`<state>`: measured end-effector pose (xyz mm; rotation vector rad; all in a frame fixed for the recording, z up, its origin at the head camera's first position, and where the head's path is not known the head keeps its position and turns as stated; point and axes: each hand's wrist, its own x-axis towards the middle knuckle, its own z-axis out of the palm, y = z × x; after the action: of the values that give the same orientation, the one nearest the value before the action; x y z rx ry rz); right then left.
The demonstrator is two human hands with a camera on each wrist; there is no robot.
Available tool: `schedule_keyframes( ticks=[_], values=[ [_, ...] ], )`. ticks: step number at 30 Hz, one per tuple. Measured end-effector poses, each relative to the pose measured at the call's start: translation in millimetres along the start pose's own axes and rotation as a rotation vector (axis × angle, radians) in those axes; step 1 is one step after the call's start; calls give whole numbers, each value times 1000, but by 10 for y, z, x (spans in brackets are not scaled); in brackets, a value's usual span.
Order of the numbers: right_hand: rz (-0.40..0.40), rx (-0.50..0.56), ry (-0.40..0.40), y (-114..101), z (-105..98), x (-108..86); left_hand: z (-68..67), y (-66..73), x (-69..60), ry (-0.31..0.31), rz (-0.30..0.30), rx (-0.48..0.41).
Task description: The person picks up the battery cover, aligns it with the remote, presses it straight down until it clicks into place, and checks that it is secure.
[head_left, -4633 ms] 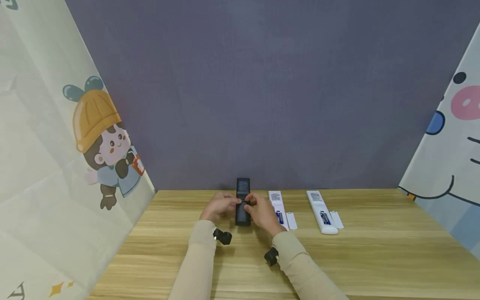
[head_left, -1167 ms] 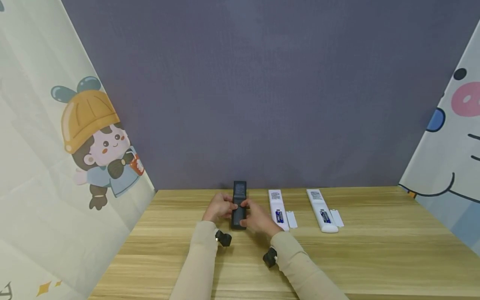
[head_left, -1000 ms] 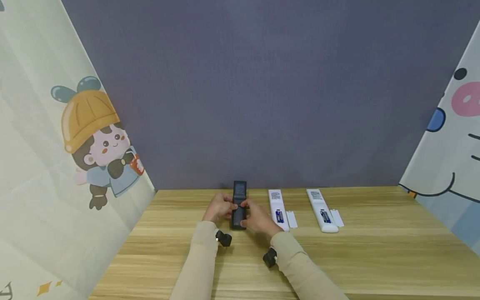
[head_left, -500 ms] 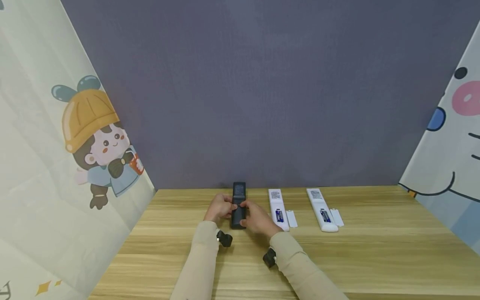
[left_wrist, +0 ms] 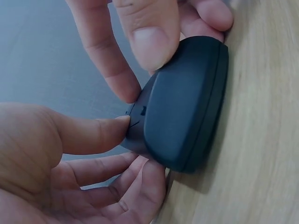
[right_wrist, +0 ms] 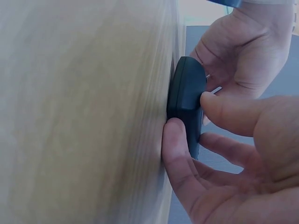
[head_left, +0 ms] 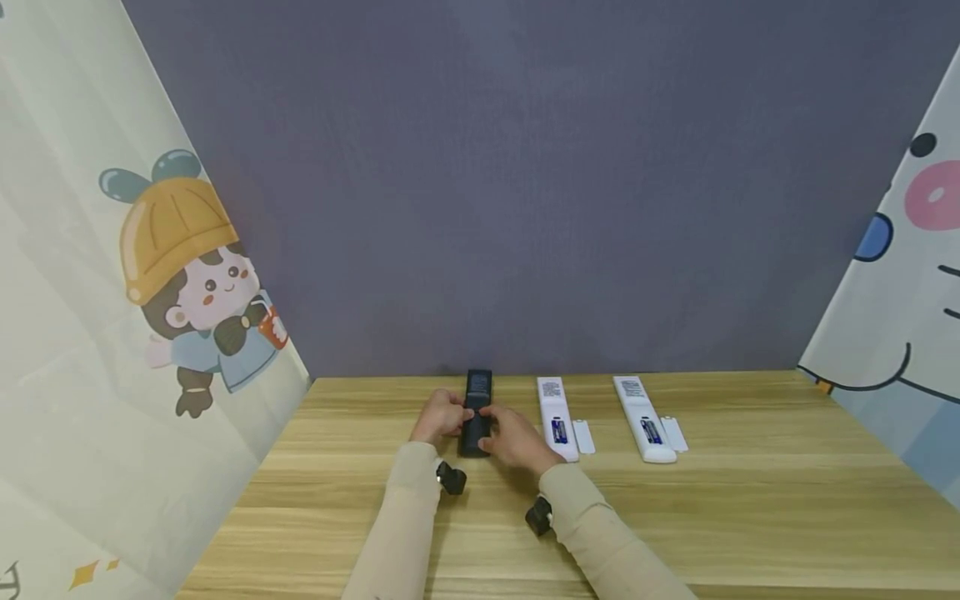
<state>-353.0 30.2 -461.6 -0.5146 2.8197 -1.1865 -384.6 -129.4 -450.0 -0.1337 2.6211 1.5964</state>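
Observation:
A black remote control (head_left: 478, 385) lies with its back up near the far edge of the table, held between both hands. My left hand (head_left: 441, 417) grips its left side, thumb on the back and the other fingers curled at the edge. My right hand (head_left: 513, 437) holds the right side near the close end. In the left wrist view, the left thumb (left_wrist: 96, 135) presses by a small notch on the remote's back (left_wrist: 177, 107). The right wrist view has the right fingers and thumb around the remote's rounded end (right_wrist: 187, 88); its underside is hidden.
To the right lie two white remotes, the nearer one (head_left: 551, 408) and the farther one (head_left: 637, 404), with battery compartments uncovered and blue batteries inside. Beside each lies a white battery cover, one (head_left: 584, 437) and another (head_left: 675, 434). A grey wall (head_left: 525, 208) rises behind the wooden table (head_left: 750, 500).
Since the earliest frame, the black remote has shifted slightly left and nearer, both hands staying on it. The right thumb has moved toward its near end. Lately the remote's far end has lowered slightly.

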Motion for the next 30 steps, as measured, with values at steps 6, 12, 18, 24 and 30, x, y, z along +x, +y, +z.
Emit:
schedule_keyframes(
  ticks=[6, 12, 18, 24, 30],
  values=[
    [-8, -5, -3, -2, -8, -8, 20, 2, 1, 23, 2, 38],
    [-18, -3, -15, -3, -18, -16, 28, 10, 5, 44, 0, 84],
    [-14, -6, -29, -1, -23, -10, 30, 17, 7, 64, 11, 121],
    [-28, -14, -19, 11, -11, -11, 27, 30, 2, 67, 11, 141],
    [-33, -14, -24, 12, -6, -16, 32, 11, 2, 77, 16, 140]
  ],
)
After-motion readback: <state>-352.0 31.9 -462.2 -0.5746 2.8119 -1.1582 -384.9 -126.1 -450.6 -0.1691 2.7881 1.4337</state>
